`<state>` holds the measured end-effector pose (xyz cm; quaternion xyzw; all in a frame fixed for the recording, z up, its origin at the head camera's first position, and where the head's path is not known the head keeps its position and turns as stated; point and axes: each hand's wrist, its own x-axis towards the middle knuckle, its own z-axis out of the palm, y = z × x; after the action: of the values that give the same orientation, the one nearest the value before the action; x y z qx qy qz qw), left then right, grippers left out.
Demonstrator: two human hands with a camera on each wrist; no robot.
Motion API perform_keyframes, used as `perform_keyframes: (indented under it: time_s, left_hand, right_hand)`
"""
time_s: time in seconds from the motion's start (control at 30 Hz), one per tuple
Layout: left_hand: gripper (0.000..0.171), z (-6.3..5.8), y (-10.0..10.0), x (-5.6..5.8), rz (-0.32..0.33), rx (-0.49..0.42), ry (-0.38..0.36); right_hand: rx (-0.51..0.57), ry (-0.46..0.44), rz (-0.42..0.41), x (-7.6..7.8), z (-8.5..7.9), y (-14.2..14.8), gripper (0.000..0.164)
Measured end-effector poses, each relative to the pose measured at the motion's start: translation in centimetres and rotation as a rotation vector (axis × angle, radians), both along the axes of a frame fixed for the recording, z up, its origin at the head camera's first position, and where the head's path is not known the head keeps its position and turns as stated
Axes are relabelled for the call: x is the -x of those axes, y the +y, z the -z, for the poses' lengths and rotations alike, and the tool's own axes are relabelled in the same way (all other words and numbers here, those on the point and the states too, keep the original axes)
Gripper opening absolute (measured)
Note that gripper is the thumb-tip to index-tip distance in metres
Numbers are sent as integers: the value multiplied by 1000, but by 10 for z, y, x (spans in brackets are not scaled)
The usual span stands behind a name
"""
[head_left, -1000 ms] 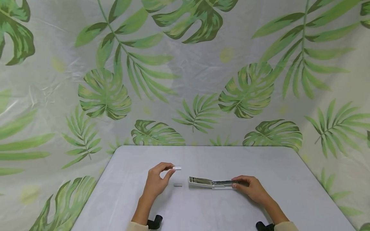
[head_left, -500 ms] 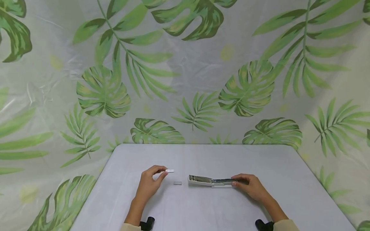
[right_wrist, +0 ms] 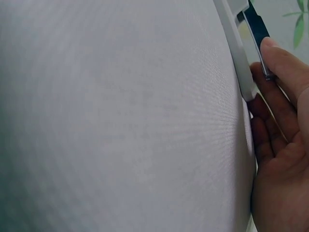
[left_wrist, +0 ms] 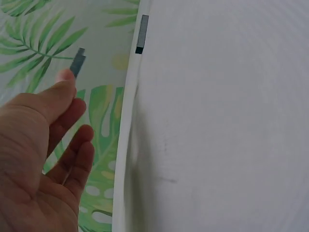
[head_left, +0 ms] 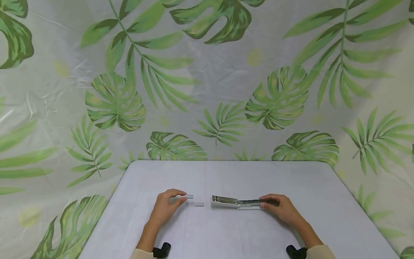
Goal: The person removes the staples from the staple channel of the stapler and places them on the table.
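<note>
My left hand (head_left: 165,207) pinches a small grey strip of staples (left_wrist: 77,65) between thumb and index finger, held above the table. The other left fingers are loosely bent. A second strip of staples (head_left: 199,204) lies on the table just right of that hand. Further right is a white stapler (head_left: 224,202), its cover swung open to the left and its metal magazine (head_left: 250,202) showing. My right hand (head_left: 283,209) pinches the right end of that magazine between thumb and fingers, while the white base (right_wrist: 245,79) sits beneath.
The white-covered table (head_left: 213,237) ends at a straight back edge. Behind it hangs a leaf-patterned curtain (head_left: 226,86). Black wrist mounts (head_left: 162,250) sit by both sleeves.
My left hand has moved left and slightly toward me with its strip of staples, whose tilt has changed. The right hand, the stapler and the strip on the table stay in place.
</note>
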<state>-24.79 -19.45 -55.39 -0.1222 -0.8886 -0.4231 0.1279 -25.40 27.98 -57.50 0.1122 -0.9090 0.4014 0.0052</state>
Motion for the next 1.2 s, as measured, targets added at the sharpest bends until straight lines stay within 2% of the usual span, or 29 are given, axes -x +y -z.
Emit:
perform_keyframes:
  time_s: [0.47, 0.77, 1.2]
  left_hand:
    - [14, 15, -9, 7, 31, 51, -86]
    - [13, 20, -10, 8, 41, 114, -37]
    - [10, 15, -4, 8, 72, 246, -35]
  right_hand:
    - [23, 9, -3, -1, -1, 0, 24]
    - [11, 7, 0, -1, -1, -1, 24]
    - [18, 18, -9, -3, -3, -2, 23]
